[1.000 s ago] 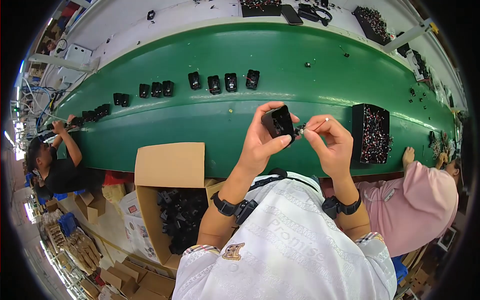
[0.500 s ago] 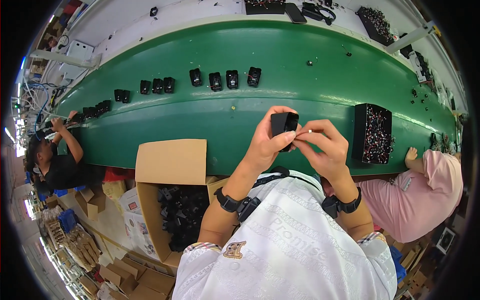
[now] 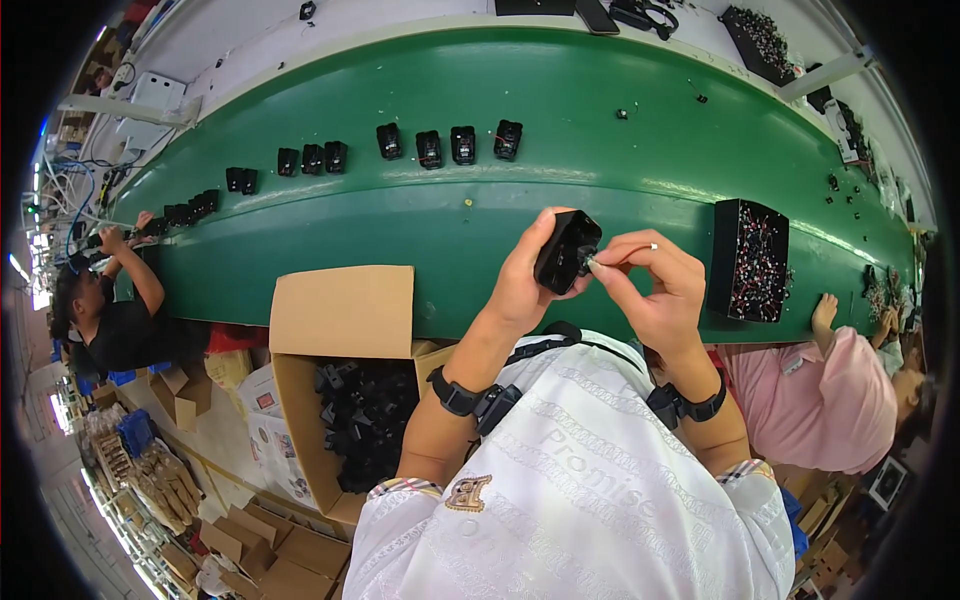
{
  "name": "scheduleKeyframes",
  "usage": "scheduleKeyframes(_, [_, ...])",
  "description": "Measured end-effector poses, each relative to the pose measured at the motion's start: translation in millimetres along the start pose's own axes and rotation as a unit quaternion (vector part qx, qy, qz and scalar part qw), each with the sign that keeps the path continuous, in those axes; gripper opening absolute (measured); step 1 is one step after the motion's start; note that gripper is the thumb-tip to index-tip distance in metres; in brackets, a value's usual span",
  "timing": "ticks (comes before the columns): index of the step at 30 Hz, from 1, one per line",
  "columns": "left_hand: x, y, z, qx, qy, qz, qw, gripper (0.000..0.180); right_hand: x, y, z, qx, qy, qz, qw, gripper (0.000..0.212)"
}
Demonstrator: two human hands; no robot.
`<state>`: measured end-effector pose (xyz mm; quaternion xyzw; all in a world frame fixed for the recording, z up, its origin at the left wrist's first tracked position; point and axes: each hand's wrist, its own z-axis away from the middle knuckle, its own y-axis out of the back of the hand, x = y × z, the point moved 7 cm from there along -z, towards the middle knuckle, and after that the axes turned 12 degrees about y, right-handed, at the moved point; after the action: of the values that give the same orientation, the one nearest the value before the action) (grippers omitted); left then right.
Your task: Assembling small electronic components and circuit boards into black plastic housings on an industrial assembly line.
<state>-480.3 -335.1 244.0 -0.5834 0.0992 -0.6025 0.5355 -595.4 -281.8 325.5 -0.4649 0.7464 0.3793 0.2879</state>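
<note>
In front of my chest, over the green table's near edge, my left hand (image 3: 524, 272) is closed round a black plastic housing (image 3: 563, 256), tilted so its hollow inside shows. My right hand (image 3: 655, 285) pinches a small dark part with a pale spot (image 3: 587, 262) at the housing's right side; its exact kind is too small to make out. To the right of my hands stands a black box (image 3: 720, 262) filled with many small wired parts (image 3: 760, 262). Farther off, a row of similar black housings (image 3: 462, 145) stretches leftward, some with red wires.
An open cardboard box (image 3: 340, 310) holding black plastic pieces (image 3: 365, 415) is at my left. Co-workers sit on both sides: one in black (image 3: 115, 320) far left, one in a pink top (image 3: 815, 400) at right. Loose parts (image 3: 622, 114) lie on the green table (image 3: 600, 80).
My left hand has turned the housing so its inside faces up more. My right fingers have moved in against its opening. The co-worker in pink has shifted right.
</note>
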Motion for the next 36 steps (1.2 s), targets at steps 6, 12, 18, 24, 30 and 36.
scheduleKeyframes(6, [4, -10, -2, -0.026, -0.023, 0.015, 0.999, 0.045, -11, 2, 0, 0.002, 0.051, 0.077, 0.996, 0.015])
scheduleKeyframes(12, [15, -15, 6, 0.0, -0.105, -0.003, 0.994, 0.051, -21, 0, -9, -0.002, 0.092, 0.145, 0.985, 0.018])
scheduleKeyframes(18, [15, -10, 9, 0.022, -0.109, -0.076, 0.991, 0.054, -29, 2, -13, -0.058, 0.138, 0.184, 0.971, 0.021])
scheduleKeyframes(24, [9, -12, 5, 0.061, -0.143, -0.204, 0.967, 0.055, -23, 2, -10, -0.099, 0.152, 0.17, 0.969, 0.021])
scheduleKeyframes(30, [2, -21, -5, 0.019, -0.097, -0.065, 0.993, 0.052, -9, 6, 3, -0.032, 0.087, 0.107, 0.99, 0.016])
scheduleKeyframes(36, [-14, -19, -14, -0.035, -0.038, 0.005, 0.999, 0.052, 14, 10, 14, 0.026, -0.041, -0.007, 0.999, 0.015])
